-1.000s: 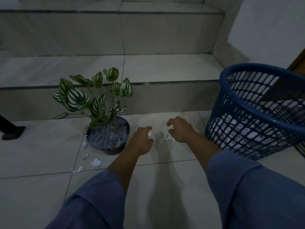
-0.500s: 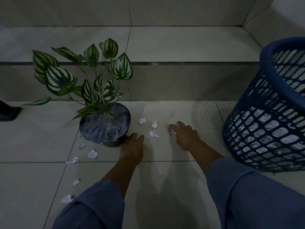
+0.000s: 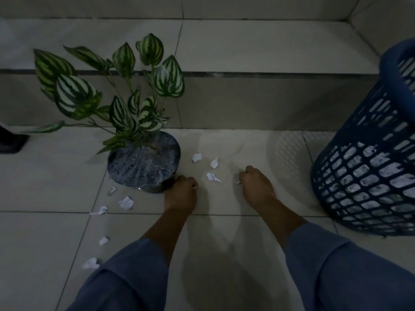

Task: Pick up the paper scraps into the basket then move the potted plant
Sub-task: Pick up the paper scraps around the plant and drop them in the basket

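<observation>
The potted plant [image 3: 143, 167], with striped green leaves in a dark speckled pot, stands on the floor tiles left of centre. My left hand [image 3: 181, 195] rests curled against the pot's right base, and a pale sliver of paper shows at its fingertips. My right hand [image 3: 258, 187] is curled on the floor further right, pinching a small paper scrap [image 3: 238, 182]. Three white scraps [image 3: 213, 177] lie between the hands. Several more scraps [image 3: 126, 202] trail down the floor left of the pot. The blue mesh basket [image 3: 359, 187] stands at the right edge, with white paper visible inside.
A tiled step [image 3: 247, 102] rises directly behind the plant and the scraps. A dark object [image 3: 11, 140] sits at the far left edge. My blue-clad knees [image 3: 336, 272] fill the bottom of the view.
The view has come closer to the floor. My right hand's fingers have closed over the scrap it was reaching for. My left hand has curled tighter beside the pot.
</observation>
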